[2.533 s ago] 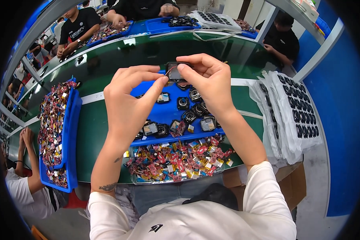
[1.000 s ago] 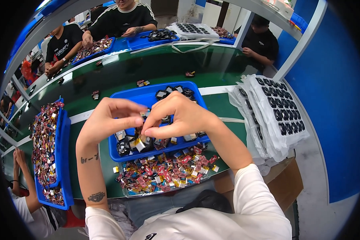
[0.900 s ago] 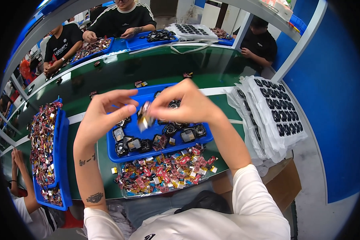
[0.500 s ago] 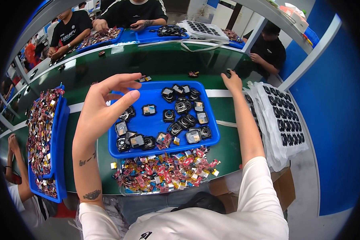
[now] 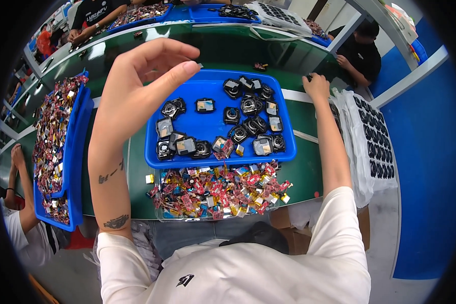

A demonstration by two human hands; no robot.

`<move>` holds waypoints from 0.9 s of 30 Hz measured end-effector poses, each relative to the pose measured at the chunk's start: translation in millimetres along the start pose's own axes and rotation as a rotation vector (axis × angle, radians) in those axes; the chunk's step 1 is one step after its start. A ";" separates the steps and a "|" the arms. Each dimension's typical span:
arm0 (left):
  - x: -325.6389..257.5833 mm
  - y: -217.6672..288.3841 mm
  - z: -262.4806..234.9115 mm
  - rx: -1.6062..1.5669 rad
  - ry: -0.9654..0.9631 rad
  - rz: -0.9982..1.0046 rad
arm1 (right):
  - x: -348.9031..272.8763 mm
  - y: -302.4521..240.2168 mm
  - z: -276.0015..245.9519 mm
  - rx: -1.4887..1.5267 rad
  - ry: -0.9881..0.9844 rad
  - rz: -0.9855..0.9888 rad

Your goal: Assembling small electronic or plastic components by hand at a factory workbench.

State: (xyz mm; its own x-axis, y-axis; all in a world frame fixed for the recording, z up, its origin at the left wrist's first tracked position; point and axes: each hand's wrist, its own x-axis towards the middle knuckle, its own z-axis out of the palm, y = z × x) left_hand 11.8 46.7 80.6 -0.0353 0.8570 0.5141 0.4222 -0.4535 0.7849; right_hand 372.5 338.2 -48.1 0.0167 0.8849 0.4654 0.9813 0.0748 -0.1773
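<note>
Two bare hands work over a blue tray (image 5: 207, 142) of small black square parts (image 5: 240, 119) on a green table (image 5: 309, 126). The left hand (image 5: 137, 83) is raised above the tray's left side, fingers (image 5: 180, 76) loosely curled and spread apart, holding nothing. The right hand (image 5: 316, 86) is stretched past the tray's far right corner, resting on the table; it seems to press on a small dark piece, though the view there is too small to tell whether it grips anything. Just in front of the tray lies a heap of small red and gold pieces (image 5: 220, 187). A second blue tray (image 5: 76, 152) of similar pieces stands at the left. White bags of black parts (image 5: 370, 142) lie at the right.
</note>
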 end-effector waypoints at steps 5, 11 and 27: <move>-3.8 0.2 -5.1 0.046 0.081 -0.061 | -88.7 -97.8 -85.4 0.769 -0.552 -0.473; -3.7 -5.4 4.4 -0.029 0.035 0.070 | -172.0 -148.0 -113.4 0.631 -0.633 -1.081; -7.7 13.2 9.5 0.179 -0.080 0.330 | -132.3 -185.4 -167.6 1.632 -0.762 -0.714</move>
State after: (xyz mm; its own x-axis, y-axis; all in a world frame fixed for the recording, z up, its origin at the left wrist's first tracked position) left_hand 26.2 36.4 83.8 0.1969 0.6915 0.6950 0.5505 -0.6646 0.5053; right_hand 220.4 130.2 68.6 -0.7588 0.4514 0.4696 -0.3355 0.3471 -0.8758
